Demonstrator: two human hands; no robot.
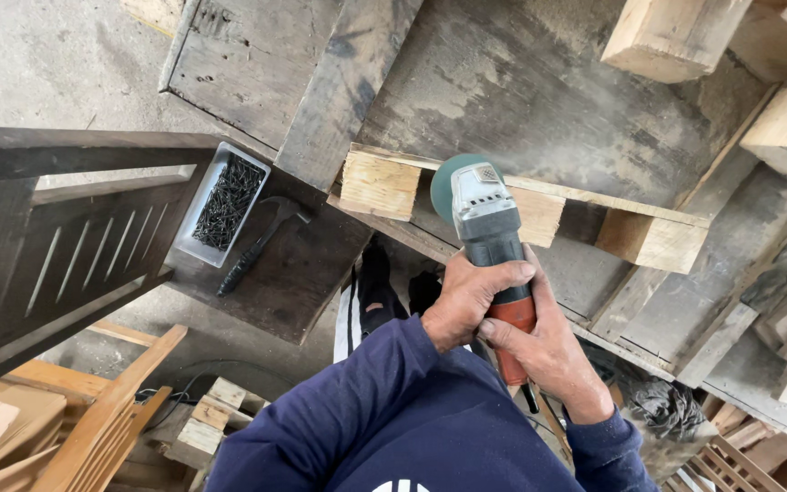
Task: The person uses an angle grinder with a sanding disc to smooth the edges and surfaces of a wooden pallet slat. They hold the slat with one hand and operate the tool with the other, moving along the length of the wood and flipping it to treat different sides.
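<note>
While both hands clench the angle grinder [489,246] — left hand [468,299] forward, right hand [548,351] behind — its disc meets the wooden frame [521,205]. Grinder's long axis points away from the body, square across the frame — nail tray [227,202] lies left of it

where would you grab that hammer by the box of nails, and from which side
Take the hammer by its dark handle, near the lower-left end. It lies flat on the dark board, head toward the upper right beside the nail tray, so the head end is crowded. Come from above at the free handle end, probably with the left hand, which is nearer.
</note>
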